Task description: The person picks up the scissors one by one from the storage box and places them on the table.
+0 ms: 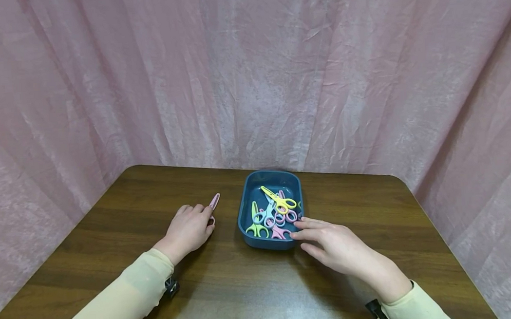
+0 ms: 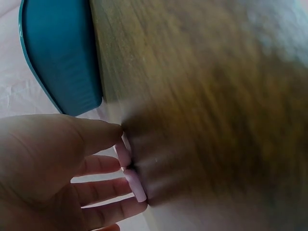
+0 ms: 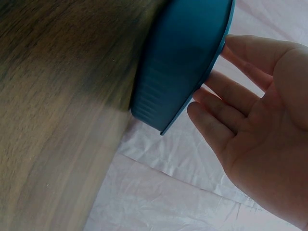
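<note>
On the left of the table, a pair of pink scissors [image 1: 214,201] lies with its blades pointing away from me. My left hand [image 1: 191,227] holds its handles [image 2: 135,185] between thumb and fingertips, down at the tabletop and partly covering them. A dark blue box [image 1: 240,221] stands at the middle, with several scissors inside: yellow scissors [image 1: 280,201] on top, then light blue scissors [image 1: 268,215], green scissors [image 1: 257,226] and pink ones. My right hand [image 1: 331,242], fingers extended, reaches over the box's near right corner, its fingertips at the rim [image 3: 210,72].
The brown wooden table [image 1: 245,287] has rounded far corners. A pink curtain [image 1: 259,81] hangs right behind its far edge and along both sides. Dark wrist cameras [image 1: 171,287] sit under both sleeves.
</note>
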### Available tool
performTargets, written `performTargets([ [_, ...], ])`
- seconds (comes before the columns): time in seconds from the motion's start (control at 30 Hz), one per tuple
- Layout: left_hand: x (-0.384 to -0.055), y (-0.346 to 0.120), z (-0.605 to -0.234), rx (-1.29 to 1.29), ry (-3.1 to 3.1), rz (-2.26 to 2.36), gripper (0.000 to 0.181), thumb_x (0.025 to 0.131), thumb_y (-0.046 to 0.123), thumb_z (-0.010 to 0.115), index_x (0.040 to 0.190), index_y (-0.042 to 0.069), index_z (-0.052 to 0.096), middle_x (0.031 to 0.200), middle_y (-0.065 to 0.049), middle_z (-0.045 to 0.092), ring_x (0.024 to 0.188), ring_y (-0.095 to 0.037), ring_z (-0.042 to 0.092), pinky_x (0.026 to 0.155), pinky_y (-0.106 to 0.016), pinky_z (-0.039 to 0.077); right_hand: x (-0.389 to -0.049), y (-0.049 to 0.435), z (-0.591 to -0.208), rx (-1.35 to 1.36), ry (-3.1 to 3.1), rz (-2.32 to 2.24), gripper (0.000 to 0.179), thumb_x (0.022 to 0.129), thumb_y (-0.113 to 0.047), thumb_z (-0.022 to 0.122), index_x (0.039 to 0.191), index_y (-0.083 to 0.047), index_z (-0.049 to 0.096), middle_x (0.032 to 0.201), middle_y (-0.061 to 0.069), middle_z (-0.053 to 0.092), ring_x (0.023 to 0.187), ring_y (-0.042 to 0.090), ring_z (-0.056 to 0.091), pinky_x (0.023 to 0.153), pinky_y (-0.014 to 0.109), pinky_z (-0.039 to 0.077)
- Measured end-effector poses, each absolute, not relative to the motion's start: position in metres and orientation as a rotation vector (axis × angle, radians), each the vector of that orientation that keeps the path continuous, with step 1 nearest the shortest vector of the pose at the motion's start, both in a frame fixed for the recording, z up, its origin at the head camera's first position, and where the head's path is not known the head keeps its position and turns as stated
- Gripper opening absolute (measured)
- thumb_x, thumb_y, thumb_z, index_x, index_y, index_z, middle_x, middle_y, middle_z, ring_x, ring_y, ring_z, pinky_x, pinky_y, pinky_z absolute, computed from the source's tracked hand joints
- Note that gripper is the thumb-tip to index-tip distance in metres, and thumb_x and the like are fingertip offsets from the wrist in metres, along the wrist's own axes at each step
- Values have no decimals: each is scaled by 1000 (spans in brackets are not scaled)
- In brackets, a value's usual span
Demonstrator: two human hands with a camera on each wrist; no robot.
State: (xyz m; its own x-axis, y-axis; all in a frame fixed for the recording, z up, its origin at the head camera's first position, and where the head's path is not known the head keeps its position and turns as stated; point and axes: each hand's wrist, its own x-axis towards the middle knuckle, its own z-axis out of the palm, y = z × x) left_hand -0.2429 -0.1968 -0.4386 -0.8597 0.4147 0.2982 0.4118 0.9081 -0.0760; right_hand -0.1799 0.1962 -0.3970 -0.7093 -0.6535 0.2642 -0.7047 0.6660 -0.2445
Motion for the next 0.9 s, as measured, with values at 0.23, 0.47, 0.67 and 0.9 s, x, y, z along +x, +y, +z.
performTargets([
  [0.23,-243,-194,-436,-575,-2830,27,29,101,24,81,120,3,73,107,-15,73,102,-40,73,107,-62,50,-181,197,-397,1122,-2714,496,30,103,-13,78,132,-15,82,149,9,70,142,31,63,106,56,57],
  [0.47,-240,-193,-436,-543,-2843,35,45,100,34,83,131,3,74,124,-19,70,115,-42,69,111,-67,45,-181,197,-397,1128,-2716,497,30,103,-13,78,132,-15,82,149,9,70,141,31,64,105,56,57],
  [0.67,-231,-189,-433,-582,-2833,74,49,102,39,81,135,3,73,130,-19,72,119,-40,70,115,-71,40,-181,198,-397,1127,-2715,502,29,103,-13,78,132,-15,82,149,9,70,142,31,63,105,56,57],
  [0.9,-219,-183,-428,-595,-2906,80,57,104,45,77,141,2,68,140,-19,70,128,-38,69,119,-73,36,-181,197,-397,1124,-2720,508,29,103,-13,77,132,-15,82,149,9,69,142,31,63,105,56,57],
])
